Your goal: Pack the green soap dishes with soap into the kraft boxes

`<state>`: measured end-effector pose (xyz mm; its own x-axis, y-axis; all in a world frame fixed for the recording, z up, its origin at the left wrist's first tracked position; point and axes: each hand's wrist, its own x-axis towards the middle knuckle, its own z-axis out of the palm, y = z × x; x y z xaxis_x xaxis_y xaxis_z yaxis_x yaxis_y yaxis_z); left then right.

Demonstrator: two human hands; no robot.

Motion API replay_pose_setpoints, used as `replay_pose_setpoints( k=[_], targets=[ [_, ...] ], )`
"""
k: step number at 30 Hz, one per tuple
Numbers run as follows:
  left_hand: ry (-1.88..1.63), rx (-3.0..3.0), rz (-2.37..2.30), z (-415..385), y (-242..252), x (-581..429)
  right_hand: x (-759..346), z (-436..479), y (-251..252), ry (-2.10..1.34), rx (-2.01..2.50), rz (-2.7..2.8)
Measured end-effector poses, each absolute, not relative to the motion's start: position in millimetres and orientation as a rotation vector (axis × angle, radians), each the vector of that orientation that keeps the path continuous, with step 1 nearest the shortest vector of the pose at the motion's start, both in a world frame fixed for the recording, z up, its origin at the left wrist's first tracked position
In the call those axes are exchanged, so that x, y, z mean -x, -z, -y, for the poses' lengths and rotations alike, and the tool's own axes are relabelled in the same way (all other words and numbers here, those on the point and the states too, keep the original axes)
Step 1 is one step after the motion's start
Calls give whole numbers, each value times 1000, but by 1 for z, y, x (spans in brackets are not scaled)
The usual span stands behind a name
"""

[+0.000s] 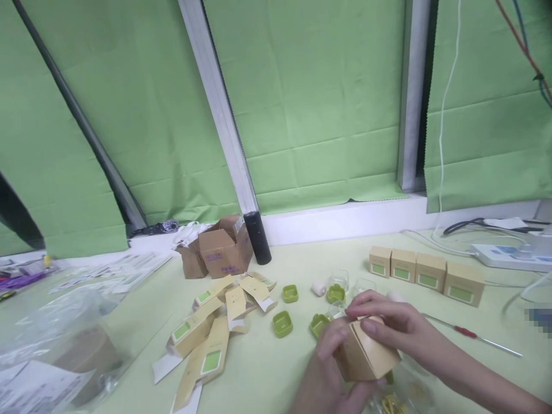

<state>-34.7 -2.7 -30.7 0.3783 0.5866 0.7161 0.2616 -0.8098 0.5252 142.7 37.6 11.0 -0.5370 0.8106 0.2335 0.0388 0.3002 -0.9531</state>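
A small tan cardboard box is held between my two hands at the lower right of the head view. My left hand grips its left side and underside, while my right hand has its fingers over the top and far side. Green square cups and green flower-shaped cups stand beyond and left of my hands, near clear glass cups and a white roll-like piece. Partly hidden under my hands is a clear bag with yellow pieces.
Several flattened tan boxes lie to the left. Closed boxes stand in a row at the right, near a red-handled metal rod and a power strip. Farther back are an open carton and a black cylinder.
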Motion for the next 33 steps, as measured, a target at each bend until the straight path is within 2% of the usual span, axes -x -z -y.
replay_pose_setpoints(
  k=[4, 8, 14, 18, 25, 33],
  targets=[
    [-1180, -2291, -926, 4, 28, 38, -137, -33, 0, -1325, 862, 1743],
    [-1284, -1900, -1233, 2, 39, 35, -141, -33, 4, -1110, 805, 2010],
    [-1396, -1566, -1329, -5, 38, 37, -146, -68, -27, -1000, 827, 2392],
    [-1478, -1504, -1432, -17, 34, 52, -132, -132, -44, -648, 899, 2392],
    [-1308, -1551, -1616, -21, 38, 54, -132, -212, -29, -143, 1371, 2217],
    [-1032, -1905, -1624, -18, 48, 54, -145, -178, -21, 16, 1425, 2429]
  ],
)
